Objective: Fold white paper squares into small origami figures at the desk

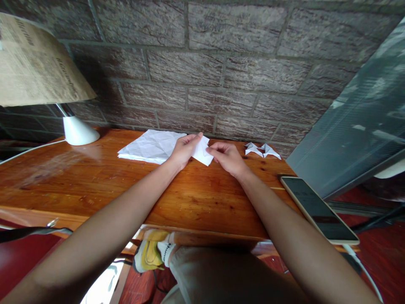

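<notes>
A small folded piece of white paper (201, 154) is held between my two hands, just above the wooden table. My left hand (185, 148) grips its left side, with the thumb laid along the upper edge. At its right edge, my right hand (228, 157) pinches the paper between thumb and fingers. Beside my left hand lies a stack of creased white paper sheets (148, 145), partly covered by that hand. To the right of my right hand stand two folded paper shapes (253, 149) with pointed tips.
A lamp with a white base (79, 131) and printed shade (41, 63) stands at the left. A phone (319, 209) with a white cable lies at the table's right edge. The brick wall (205, 63) rises directly behind the wooden table (196, 207).
</notes>
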Available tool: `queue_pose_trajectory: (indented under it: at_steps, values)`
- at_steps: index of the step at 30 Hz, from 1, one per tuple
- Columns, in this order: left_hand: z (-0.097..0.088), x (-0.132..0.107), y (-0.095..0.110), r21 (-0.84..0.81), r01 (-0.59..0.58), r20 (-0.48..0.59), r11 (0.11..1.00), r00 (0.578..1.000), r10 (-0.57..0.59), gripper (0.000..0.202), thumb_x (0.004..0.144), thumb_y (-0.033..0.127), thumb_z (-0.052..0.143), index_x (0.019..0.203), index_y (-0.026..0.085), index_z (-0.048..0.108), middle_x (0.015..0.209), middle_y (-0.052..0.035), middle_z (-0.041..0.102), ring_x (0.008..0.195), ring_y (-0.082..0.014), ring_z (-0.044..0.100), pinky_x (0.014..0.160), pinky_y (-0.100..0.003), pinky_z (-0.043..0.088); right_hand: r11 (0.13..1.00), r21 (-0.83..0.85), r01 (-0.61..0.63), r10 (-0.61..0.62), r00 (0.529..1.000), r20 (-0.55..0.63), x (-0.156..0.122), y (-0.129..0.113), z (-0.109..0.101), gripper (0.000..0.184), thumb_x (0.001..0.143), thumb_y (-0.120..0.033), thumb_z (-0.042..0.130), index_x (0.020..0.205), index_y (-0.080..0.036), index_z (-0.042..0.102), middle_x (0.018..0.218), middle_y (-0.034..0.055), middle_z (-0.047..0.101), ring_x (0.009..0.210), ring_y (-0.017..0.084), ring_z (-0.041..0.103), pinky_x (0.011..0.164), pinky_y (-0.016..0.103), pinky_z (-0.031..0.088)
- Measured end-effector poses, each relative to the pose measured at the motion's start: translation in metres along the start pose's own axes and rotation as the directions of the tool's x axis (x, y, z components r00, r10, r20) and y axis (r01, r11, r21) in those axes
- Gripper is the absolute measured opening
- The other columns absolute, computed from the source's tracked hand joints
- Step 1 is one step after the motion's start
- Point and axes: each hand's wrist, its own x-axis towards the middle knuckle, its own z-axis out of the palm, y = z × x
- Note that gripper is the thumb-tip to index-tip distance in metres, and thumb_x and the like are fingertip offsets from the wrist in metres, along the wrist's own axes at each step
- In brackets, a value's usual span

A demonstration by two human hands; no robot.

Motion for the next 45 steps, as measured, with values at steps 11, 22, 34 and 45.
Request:
queue_pose_trajectory:
  at_steps: [11, 22, 34, 45]
  values:
    - [0.0, -0.001, 0.004, -0.003, -0.045, -0.025, 0.999, 0.999, 0.044, 0.042, 0.052, 0.04, 0.093, 0.078, 0.015, 0.073, 0.074, -0.0013, 0.07, 0.064, -0.0126, 0.058, 0.064, -0.027, 0.043, 0.987, 0.089, -0.135, 0.136, 0.991, -0.008, 0.001, 0.007, -0.003, 0.051, 0.061, -0.065, 0.081, 0.071, -0.016, 0.072, 0.059, -0.0005, 0.062, 0.053, 0.009, 0.048, 0.052, 0.024, 0.037]
    - [-0.003, -0.003, 0.005, 0.018, 0.006, 0.074, 1.0, 0.997, -0.008, 0.046, 0.047, 0.029, 0.094, 0.082, 0.012, 0.071, 0.08, -0.0033, 0.072, 0.071, -0.0157, 0.063, 0.073, -0.031, 0.046, 0.992, 0.091, -0.093, 0.092, 0.996, 0.012, 0.003, 0.011, -0.006, 0.052, 0.067, -0.068, 0.077, 0.069, -0.017, 0.07, 0.062, 0.0025, 0.067, 0.056, 0.011, 0.057, 0.058, 0.026, 0.049]
    - [-0.002, -0.001, 0.001, -0.053, 0.016, 0.027, 0.998, 1.0, -0.015, 0.042, 0.05, 0.026, 0.093, 0.084, 0.012, 0.071, 0.08, -0.0031, 0.073, 0.073, -0.0155, 0.064, 0.076, -0.031, 0.049, 0.971, 0.178, -0.162, 0.172, 0.984, -0.043, 0.005, 0.013, -0.002, 0.055, 0.065, -0.07, 0.078, 0.07, -0.017, 0.068, 0.068, 0.0051, 0.069, 0.061, 0.012, 0.061, 0.057, 0.024, 0.05]
    - [0.0, -0.003, 0.003, -0.076, 0.11, 0.133, 0.991, 0.986, -0.099, 0.042, 0.048, 0.019, 0.094, 0.082, 0.01, 0.072, 0.085, -0.0076, 0.075, 0.077, -0.0184, 0.067, 0.084, -0.037, 0.05, 0.998, -0.059, -0.007, 0.0, 0.993, -0.114, 0.005, 0.015, -0.006, 0.057, 0.073, -0.074, 0.068, 0.076, -0.018, 0.07, 0.064, 0.0031, 0.066, 0.057, 0.013, 0.058, 0.059, 0.028, 0.049]
